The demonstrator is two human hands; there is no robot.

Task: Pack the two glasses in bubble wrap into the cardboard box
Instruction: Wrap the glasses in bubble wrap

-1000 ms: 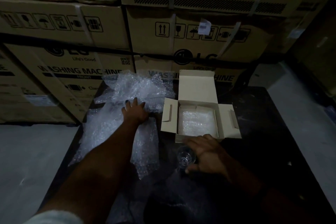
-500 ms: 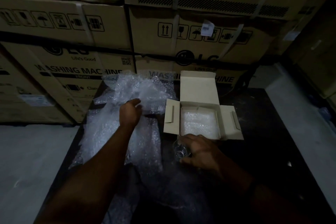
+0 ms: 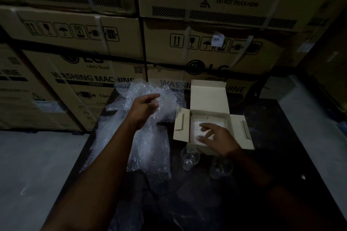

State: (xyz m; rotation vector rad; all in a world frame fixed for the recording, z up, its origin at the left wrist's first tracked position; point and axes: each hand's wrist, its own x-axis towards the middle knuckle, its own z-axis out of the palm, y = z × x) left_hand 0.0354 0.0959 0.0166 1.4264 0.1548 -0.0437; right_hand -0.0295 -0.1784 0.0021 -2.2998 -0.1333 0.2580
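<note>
The small open tan cardboard box (image 3: pixel 181 124) sits on the dark table (image 3: pixel 281 137), its floor already lined with wrap, ready to receive. Both clear drinking glasses (image 3: pixel 189 157) stand bare just in front of the box, the second one (image 3: pixel 220 168) partly under the right wrist. The crumpled clear bubble wrap sheet (image 3: pixel 146 146) lies left of the box, within reach for wrapping. The left hand (image 3: pixel 144 107) is over it with loosely curled fingers (whether they pinch the wrap, I cannot tell). The right hand (image 3: pixel 217 137) hovers over the box's front, fingers spread, holding nothing. A second ago it covered a glass, and the left hand lay flat on the wrap.
</note>
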